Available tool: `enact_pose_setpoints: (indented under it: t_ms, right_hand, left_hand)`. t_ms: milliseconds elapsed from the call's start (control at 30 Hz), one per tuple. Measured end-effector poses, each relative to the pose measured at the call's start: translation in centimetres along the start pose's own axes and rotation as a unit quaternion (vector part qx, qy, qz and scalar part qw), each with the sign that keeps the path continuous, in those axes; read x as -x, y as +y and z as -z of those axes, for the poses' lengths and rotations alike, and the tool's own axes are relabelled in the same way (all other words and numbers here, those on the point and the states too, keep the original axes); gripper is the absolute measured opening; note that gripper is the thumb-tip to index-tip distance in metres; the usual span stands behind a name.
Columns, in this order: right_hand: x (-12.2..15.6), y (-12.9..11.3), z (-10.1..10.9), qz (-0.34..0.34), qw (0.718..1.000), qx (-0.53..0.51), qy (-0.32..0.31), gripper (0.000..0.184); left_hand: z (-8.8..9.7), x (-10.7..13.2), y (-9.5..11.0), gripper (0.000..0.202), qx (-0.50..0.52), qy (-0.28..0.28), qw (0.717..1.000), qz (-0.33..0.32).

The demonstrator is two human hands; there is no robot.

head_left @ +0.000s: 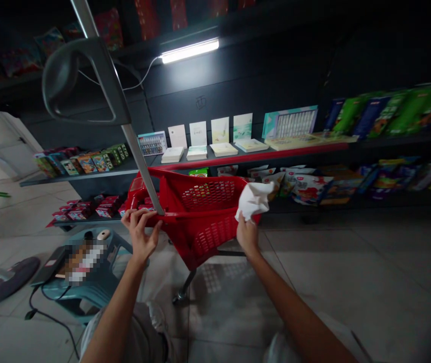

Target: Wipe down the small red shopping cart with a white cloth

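Note:
A red plastic shopping basket on wheels point(200, 212) stands on the tiled floor in front of me, its grey pull handle point(75, 80) rising up to the left. My left hand point(141, 232) grips the basket's near left rim by the base of the handle pole. Closed on a crumpled white cloth point(255, 199), my right hand point(247, 234) presses it against the basket's right rim.
Dark shelves point(238, 156) behind the basket hold notebooks, cards and colourful boxed goods. A teal plastic stool point(90, 282) with a phone and small items stands at the left, with a cable on the floor. A fan base point(9, 280) lies far left.

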State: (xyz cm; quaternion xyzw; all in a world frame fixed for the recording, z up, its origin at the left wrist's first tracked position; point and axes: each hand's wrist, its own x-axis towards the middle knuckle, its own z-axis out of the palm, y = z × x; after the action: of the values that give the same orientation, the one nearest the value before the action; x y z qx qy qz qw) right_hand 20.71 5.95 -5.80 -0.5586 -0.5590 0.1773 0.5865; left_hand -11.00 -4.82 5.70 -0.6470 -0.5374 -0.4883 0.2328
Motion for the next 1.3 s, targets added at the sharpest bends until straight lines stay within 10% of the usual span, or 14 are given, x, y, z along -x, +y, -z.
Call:
enact_pose_setpoints:
  t_ms: [167, 400, 767, 1300]
  right_hand:
    - [2.0, -2.6, 0.6, 0.259, 0.952, 0.089, -0.133, 0.066]
    - [1.6, -2.7, 3.3, 0.336, 0.919, 0.158, -0.136, 0.063]
    - [-1.4, 1.9, 9.3, 0.225, 0.936, 0.247, -0.108, 0.049]
    - [0.3, 1.6, 9.3, 0.186, 0.941, 0.247, -0.138, 0.05]
  left_hand:
    - [0.6, -0.1, -0.7, 0.026, 0.014, 0.017, 1.0, -0.007]
    - [1.3, -0.2, -2.6, 0.022, 0.008, 0.042, 0.999, -0.015]
    - [0.6, 0.4, -3.3, 0.024, -0.019, 0.029, 0.999, -0.027]
    - [-2.3, -1.3, -4.4, 0.047, -0.061, -0.034, 0.99, 0.119]
